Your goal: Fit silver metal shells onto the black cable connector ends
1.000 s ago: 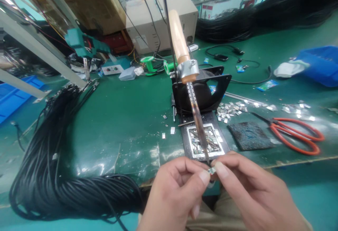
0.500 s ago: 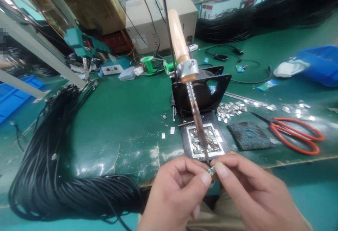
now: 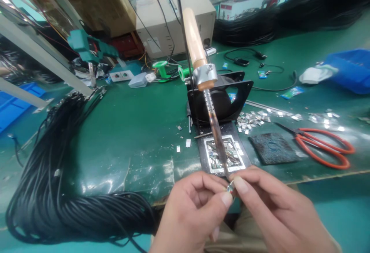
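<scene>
My left hand [image 3: 199, 206] pinches a small metal connector [image 3: 230, 188] between thumb and forefinger; specks of red and green show on it. My right hand [image 3: 268, 203] is closed too, its thumb and forefinger pressed at the connector's right side. Just above the fingertips is the tip of a soldering iron [image 3: 213, 124] with a wooden handle, clamped pointing down on a stand. Whether the tip touches the connector I cannot tell. Under the iron lies a white-rimmed square tray [image 3: 207, 156] holding small metal pieces.
A thick bundle of black cables [image 3: 58, 176] covers the left side. Behind the iron stands a black fan [image 3: 219, 101]. To the right are a dark sponge pad [image 3: 273, 149], orange-handled scissors [image 3: 320, 147], scattered metal pieces [image 3: 254, 120] and a blue bin [image 3: 351, 72].
The connector has turned slightly between my fingertips, and my right thumb has shifted a little left. The rest of the bench looks the same apart from a slight camera shift.
</scene>
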Demonstrator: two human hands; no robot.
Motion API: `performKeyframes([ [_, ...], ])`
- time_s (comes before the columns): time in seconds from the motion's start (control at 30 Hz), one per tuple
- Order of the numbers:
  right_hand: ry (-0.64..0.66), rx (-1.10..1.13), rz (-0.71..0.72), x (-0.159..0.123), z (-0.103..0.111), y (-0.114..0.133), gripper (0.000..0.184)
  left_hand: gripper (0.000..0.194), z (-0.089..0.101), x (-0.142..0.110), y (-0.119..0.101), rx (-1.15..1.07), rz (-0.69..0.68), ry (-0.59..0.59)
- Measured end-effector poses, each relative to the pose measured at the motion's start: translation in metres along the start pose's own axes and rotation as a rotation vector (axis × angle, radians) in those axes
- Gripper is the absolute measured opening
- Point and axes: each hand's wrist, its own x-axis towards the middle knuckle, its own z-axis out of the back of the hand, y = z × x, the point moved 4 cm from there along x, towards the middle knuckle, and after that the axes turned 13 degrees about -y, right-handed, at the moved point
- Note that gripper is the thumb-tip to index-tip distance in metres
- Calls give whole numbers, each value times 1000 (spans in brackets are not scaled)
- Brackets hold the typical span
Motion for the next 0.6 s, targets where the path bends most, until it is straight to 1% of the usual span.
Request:
performKeyframes([
  [0.13, 21, -16, 17, 1, 0, 0, 16, 24, 0, 0, 1, -14, -1, 22],
  [0.47, 27, -35, 50, 2, -1, 1, 15, 23, 0, 2, 1, 3, -17, 39],
  [0.6, 27, -35, 43, 2, -1, 2, 19, 24, -1, 1, 1, 21, -17, 32],
])
